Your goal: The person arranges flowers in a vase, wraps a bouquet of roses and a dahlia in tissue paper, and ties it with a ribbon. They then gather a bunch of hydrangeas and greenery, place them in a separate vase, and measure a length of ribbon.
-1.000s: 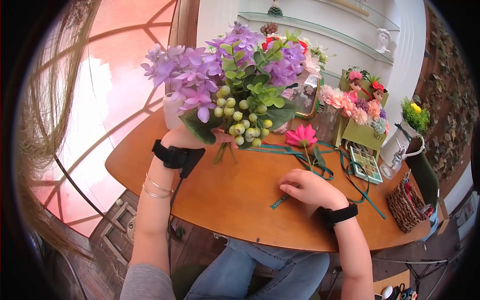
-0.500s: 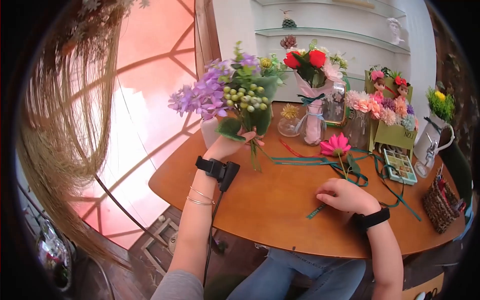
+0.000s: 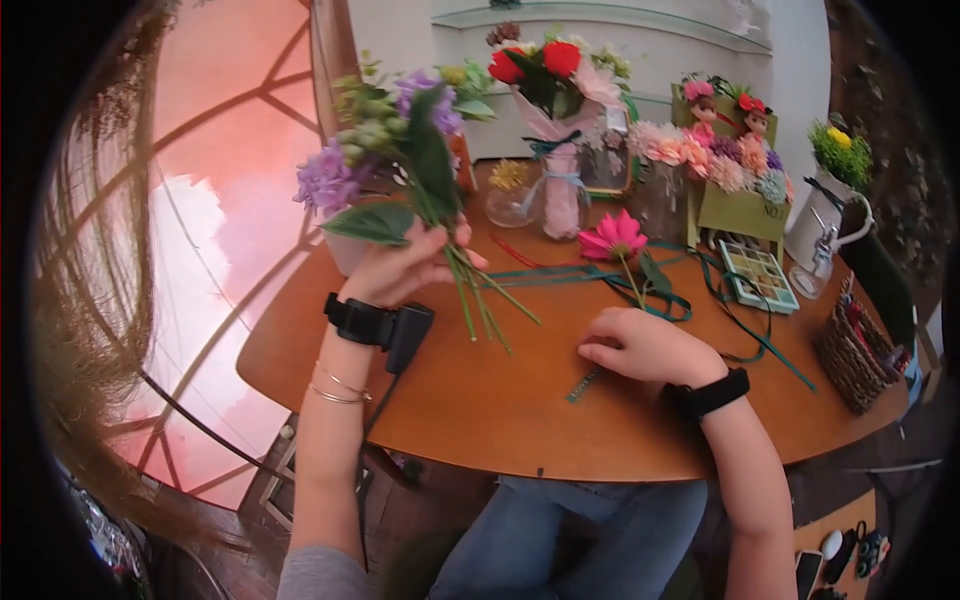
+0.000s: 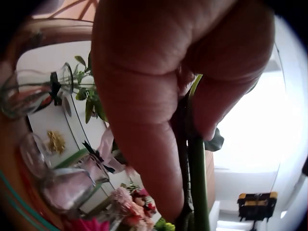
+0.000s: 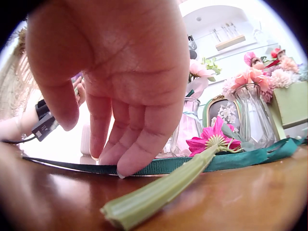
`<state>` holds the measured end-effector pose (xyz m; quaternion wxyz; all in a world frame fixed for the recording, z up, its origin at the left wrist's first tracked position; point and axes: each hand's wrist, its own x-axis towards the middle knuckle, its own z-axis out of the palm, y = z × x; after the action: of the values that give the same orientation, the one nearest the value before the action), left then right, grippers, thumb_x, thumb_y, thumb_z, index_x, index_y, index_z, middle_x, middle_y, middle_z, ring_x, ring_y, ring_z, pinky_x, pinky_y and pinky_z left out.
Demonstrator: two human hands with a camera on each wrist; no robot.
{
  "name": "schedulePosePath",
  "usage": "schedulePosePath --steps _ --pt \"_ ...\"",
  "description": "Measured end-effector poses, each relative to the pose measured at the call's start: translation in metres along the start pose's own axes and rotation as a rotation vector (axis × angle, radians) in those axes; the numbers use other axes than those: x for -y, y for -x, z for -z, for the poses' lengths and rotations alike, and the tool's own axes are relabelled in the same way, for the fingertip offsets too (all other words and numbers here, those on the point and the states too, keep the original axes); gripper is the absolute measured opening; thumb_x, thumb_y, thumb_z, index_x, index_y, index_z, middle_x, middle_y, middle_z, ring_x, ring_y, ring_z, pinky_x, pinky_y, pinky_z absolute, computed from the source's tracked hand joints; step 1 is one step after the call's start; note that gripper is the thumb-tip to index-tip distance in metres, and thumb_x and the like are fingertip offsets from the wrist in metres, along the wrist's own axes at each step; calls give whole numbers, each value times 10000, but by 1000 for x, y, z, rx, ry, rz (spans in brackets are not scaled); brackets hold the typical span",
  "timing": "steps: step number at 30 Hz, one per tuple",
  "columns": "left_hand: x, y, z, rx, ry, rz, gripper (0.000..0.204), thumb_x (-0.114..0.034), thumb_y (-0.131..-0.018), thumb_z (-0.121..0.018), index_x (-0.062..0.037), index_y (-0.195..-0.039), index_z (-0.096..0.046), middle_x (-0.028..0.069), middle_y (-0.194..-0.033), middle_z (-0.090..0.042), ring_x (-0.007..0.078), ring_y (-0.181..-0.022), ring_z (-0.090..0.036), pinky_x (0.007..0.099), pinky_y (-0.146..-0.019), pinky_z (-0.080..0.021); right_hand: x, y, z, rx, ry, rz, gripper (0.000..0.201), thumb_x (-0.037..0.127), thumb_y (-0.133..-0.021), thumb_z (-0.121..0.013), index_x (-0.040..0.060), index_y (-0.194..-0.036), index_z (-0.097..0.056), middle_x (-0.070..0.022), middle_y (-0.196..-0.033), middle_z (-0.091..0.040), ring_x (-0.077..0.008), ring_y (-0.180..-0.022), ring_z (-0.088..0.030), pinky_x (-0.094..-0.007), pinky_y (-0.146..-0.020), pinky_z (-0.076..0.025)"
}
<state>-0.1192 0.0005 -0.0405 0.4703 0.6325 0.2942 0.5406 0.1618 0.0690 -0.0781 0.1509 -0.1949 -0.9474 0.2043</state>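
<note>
My left hand [image 3: 400, 268] grips the green stems [image 3: 470, 295] of a bouquet over the table's left half. The bouquet has purple flowers [image 3: 328, 180], broad green leaves [image 3: 372, 222] and green berries, tilted up to the left. In the left wrist view, thumb and fingers close around the stems [image 4: 198, 178]. My right hand [image 3: 650, 345] rests low at the table with relaxed, downward fingers and nothing held. Its fingertips are right at a dark green ribbon [image 5: 166, 166]. Just beyond it lies a pink flower [image 3: 612, 237], its cut stem [image 5: 163, 190] pointing toward me.
On the wooden table [image 3: 470, 410] stand a wrapped bouquet with red flowers [image 3: 562, 60], a round glass vase [image 3: 508, 207], a green flower box [image 3: 740, 212], a compartment case [image 3: 757, 275], a white pitcher [image 3: 808, 235] and a wicker basket [image 3: 855, 350]. Ribbon loops lie at the right.
My left hand has lowered and turned the bouquet, so its flowers lean left and away and its stem ends point toward me. The right hand has stayed by the ribbon. The head view has shifted.
</note>
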Motion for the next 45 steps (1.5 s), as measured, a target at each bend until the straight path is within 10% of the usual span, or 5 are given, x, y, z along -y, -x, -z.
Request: schedulePosePath --steps 13,20,31,39,45 --pt "24 -7 -48 251 99 345 384 -282 -804 -552 -55 -1043 -355 46 -848 -457 219 -785 -591 330 -668 -506 -17 -1 3 -574 433 -123 149 33 -697 -463 56 -761 -595 -126 -744 -593 -288 -732 -573 -371 -628 -458" --pt "31 -8 -46 209 106 313 337 -264 -832 -507 -58 -1044 -344 47 -867 -437 218 -830 -578 343 -680 -514 -34 8 21 -317 641 -565 126 63 -708 -492 68 -776 -598 -128 -709 -581 -288 -698 -570 -375 -602 -450" --pt "34 -8 -43 206 137 303 363 -234 -855 -474 -68 -1128 -303 64 -936 -469 260 -900 -561 398 -767 -478 -54 13 23 -62 229 -400 316 -22 -703 -431 73 -964 -582 -163 -910 -551 -320 -856 -523 -346 -737 -416" --pt "33 -7 -46 218 139 298 356 -235 -860 -464 -70 -1130 -298 58 -946 -462 252 -922 -552 381 -766 -478 -37 7 27 -531 325 -396 138 141 -739 -519 20 -729 -584 -123 -712 -582 -278 -695 -557 -356 -612 -439" --pt "34 -7 -52 112 101 305 326 -252 -849 -476 -64 -1076 -336 49 -909 -438 218 -871 -561 380 -731 -495 -31 8 20 -111 324 -526 240 272 -686 -590 33 -675 -595 -116 -676 -583 -266 -663 -567 -350 -593 -447"
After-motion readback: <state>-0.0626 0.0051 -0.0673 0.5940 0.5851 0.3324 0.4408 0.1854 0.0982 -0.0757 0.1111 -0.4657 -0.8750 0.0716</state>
